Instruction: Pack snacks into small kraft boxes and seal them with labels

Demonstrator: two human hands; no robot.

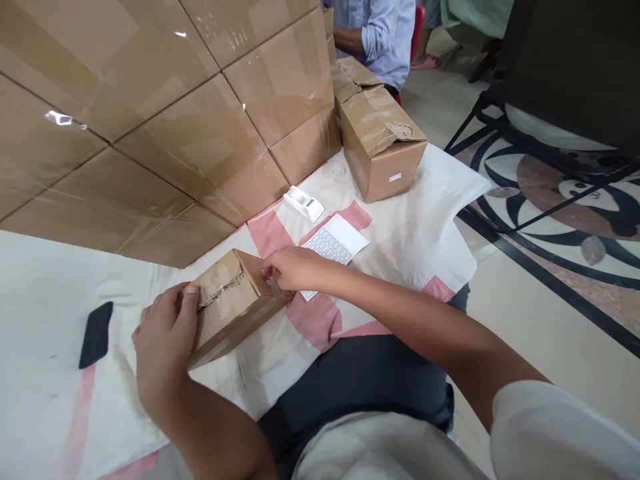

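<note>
A small brown cardboard box (228,320) lies on the cloth in front of me, its torn, taped top edge turned upward. Wrapped around the box's left end is my left hand (167,327), thumb on top. My right hand (285,268) is closed in a pinch at the box's right end, beside a shiny patch that looks like clear tape. What those fingertips hold, if anything, is hidden. Just beyond that hand lies a white label sheet (334,240) with rows of small outlined labels, partly covered by my wrist. Behind the sheet sits a white tape dispenser (304,203).
Stacked, taped cartons (185,143) form a wall along the far side. Another carton (383,147) with a torn flap and a small label stands at the back right. A dark phone-like object (96,335) lies at left. A person in a blue shirt (383,37) sits beyond.
</note>
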